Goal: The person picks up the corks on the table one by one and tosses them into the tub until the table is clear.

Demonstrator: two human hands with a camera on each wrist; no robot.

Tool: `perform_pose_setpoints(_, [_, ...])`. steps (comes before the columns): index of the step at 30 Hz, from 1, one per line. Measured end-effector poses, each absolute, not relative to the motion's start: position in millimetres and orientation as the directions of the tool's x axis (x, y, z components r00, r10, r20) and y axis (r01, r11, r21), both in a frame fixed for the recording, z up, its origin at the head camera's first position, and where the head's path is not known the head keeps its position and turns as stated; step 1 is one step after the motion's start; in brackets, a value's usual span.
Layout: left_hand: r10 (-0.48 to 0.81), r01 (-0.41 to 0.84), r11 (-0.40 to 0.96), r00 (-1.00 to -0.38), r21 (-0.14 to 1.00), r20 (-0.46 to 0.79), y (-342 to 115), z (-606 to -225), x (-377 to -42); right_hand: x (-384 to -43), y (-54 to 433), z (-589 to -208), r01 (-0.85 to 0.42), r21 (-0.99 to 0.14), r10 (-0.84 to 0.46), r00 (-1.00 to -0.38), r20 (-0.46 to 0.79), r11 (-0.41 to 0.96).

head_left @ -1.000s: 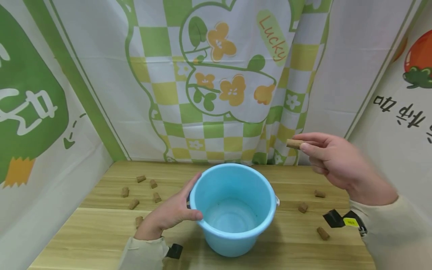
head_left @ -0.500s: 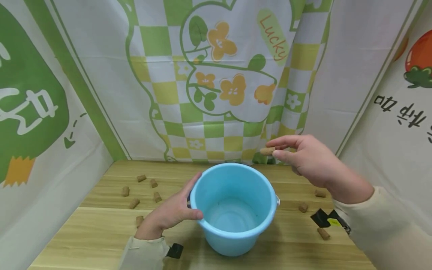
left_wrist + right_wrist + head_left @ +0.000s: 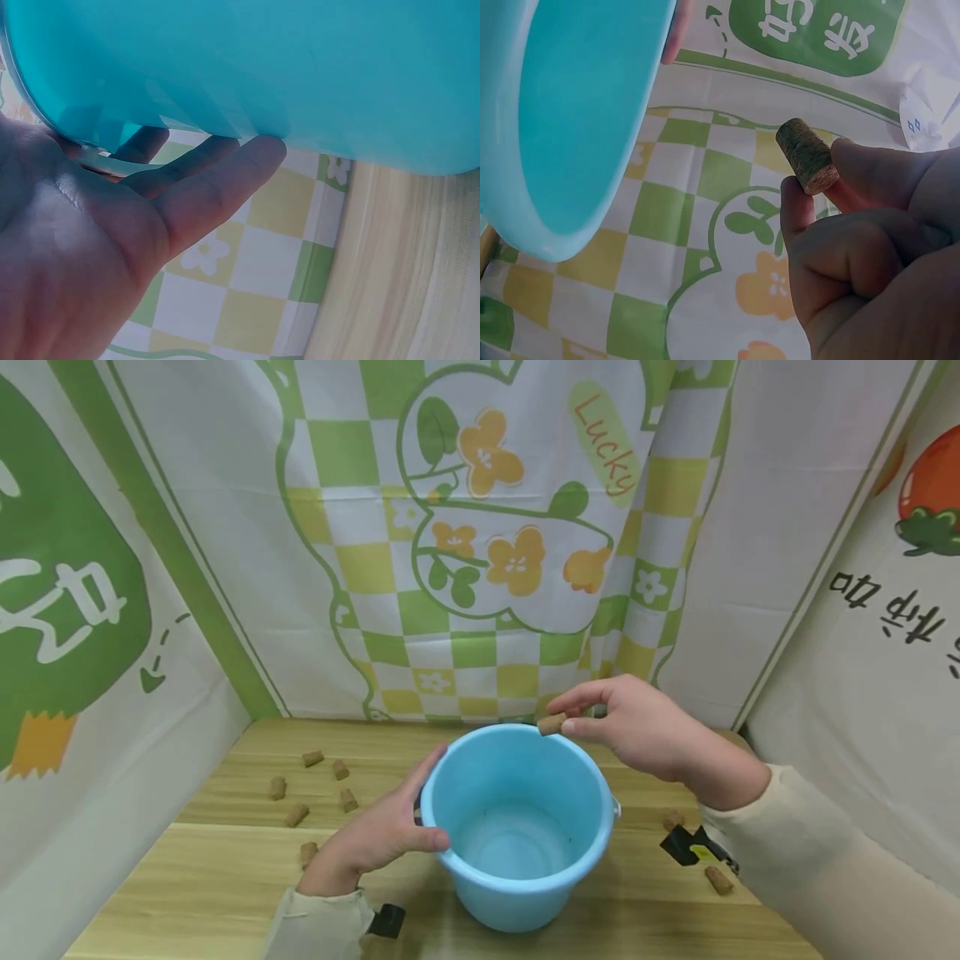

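Observation:
A light blue bucket (image 3: 513, 906) stands upright on the table, its inside bare down to the floor. My left hand (image 3: 378, 837) holds it at the left rim, thumb over the edge; in the left wrist view the fingers (image 3: 225, 184) lie along the outer wall (image 3: 315, 75). Over the bucket's back right rim, my right hand (image 3: 637, 731) pinches a small brown cork (image 3: 552, 724) between thumb and fingertips. The right wrist view shows that cork (image 3: 804, 156) tilted, apart from the bucket's rim (image 3: 562, 247).
Several corks lie scattered on the wooden table (image 3: 225, 893) left of the bucket, one cork (image 3: 308, 854) close to my left wrist. To the right lie a cork (image 3: 718, 880) and another cork (image 3: 672, 820) near my right sleeve. A patterned curtain (image 3: 472, 677) hangs behind the table.
My right hand has carried the cork leftward and down, from right of the bucket to over its back right rim. The left hand and bucket have stayed in place.

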State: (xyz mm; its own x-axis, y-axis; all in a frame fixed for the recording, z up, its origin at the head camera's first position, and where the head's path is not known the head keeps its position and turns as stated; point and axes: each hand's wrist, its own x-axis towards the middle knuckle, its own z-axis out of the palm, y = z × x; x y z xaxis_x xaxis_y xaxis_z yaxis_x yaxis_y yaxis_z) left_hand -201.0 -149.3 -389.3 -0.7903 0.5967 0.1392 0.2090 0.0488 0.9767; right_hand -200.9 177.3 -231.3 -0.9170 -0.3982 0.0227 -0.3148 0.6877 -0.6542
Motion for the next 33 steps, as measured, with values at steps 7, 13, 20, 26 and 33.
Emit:
perform_pose_setpoints(7, [0.599,0.209,0.049,-0.789,0.977,0.138,-149,-391,-201,-201,170,-230,-0.345,-0.643,-0.423,-0.906,0.036,0.684])
perform_pose_setpoints(13, [0.603,0.223,0.045,-0.783,0.974,0.152,-149,-390,-201,-202,166,-229,-0.350,-0.644,-0.426,-0.904,0.040,0.680])
perform_pose_setpoints(20, [0.586,0.232,0.081,-0.798,0.969,0.142,-150,-390,-200,-198,169,-227,-0.275,-0.745,-0.421,-0.907,-0.008,0.608])
perform_pose_setpoints(26, [0.585,0.221,0.063,-0.798,0.973,0.143,-151,-392,-200,-198,181,-226,-0.228,-0.795,-0.410,-0.912,-0.029,0.562])
perform_pose_setpoints(33, [0.581,0.234,0.073,-0.800,0.969,0.150,-150,-392,-202,-199,196,-222,-0.163,-0.842,-0.380,-0.923,-0.053,0.514])
